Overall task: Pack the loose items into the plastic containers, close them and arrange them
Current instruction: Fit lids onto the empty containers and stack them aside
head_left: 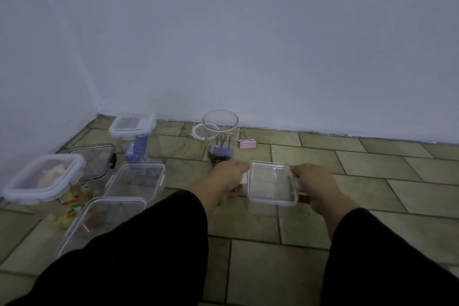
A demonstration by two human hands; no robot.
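On the tiled floor (323,226), left hand (229,174) and right hand (314,181) each grip a clear lid (272,182) by its edges; pressed unevenly, a latch could stay unlatched.

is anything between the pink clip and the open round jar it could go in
Nothing visible. The pink clip lies on the tiles just right of the round jar, whose mouth is open. Both hands hold a square lid nearer the camera.

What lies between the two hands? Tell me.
In the head view, a clear lid lies between the left hand and right hand; each hand grips one side of it, above the tiled floor.
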